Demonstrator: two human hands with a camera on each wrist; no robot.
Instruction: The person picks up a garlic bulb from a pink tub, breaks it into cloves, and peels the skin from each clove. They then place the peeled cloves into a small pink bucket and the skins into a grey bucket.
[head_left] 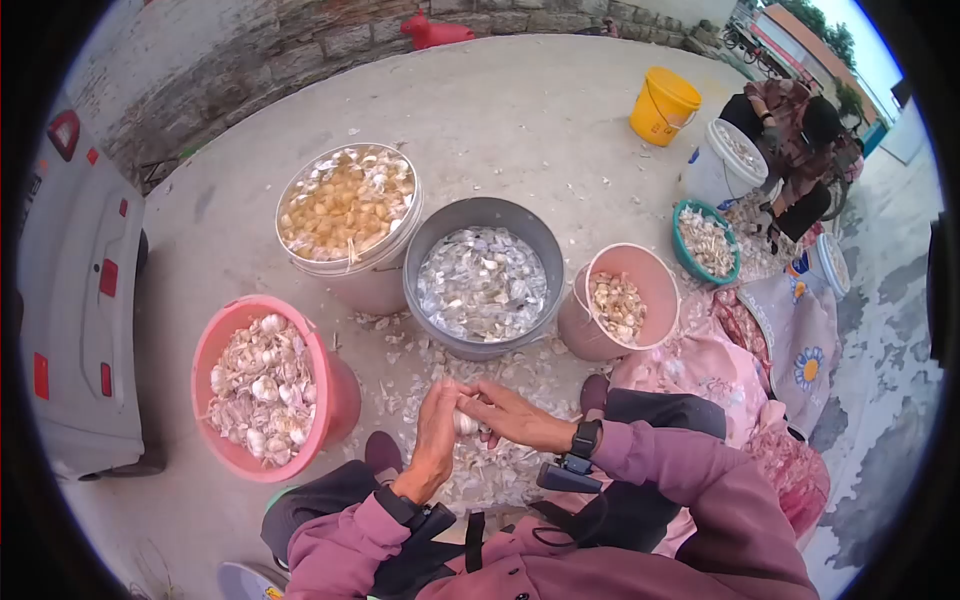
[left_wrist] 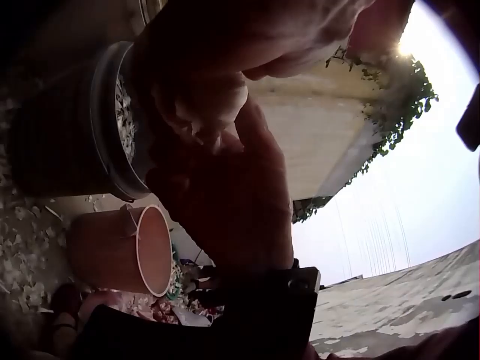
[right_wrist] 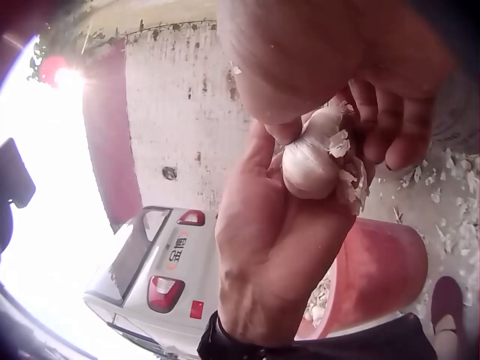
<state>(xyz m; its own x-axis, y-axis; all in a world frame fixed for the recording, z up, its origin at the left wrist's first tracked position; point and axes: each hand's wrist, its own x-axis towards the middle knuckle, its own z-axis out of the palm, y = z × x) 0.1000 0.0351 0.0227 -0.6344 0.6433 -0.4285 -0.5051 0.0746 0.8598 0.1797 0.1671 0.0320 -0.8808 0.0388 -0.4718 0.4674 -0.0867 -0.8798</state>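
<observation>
Both hands meet around a garlic bulb (head_left: 465,422) in front of the body. In the right wrist view the left hand (right_wrist: 281,232) cradles the whitish bulb (right_wrist: 309,169) in its palm and fingers, and loose skin flakes cling beside it. The right hand (right_wrist: 322,52) is above, its thumb pressing on the bulb, its other fingers bent at the far side. From the head, the left hand (head_left: 435,438) stands upright and the right hand (head_left: 525,418) reaches across. The left wrist view is dark; the bulb (left_wrist: 214,103) shows between the left hand (left_wrist: 255,34) and right hand (left_wrist: 232,202).
A pink tub of bulbs (head_left: 206,400) stands left. Ahead are a white bucket (head_left: 365,285), a grey bucket (head_left: 485,350) and a pink bucket (head_left: 590,335) holding garlic pieces. Skins litter the ground. A van (head_left: 85,300) is far left; another person (head_left: 795,130) crouches back right.
</observation>
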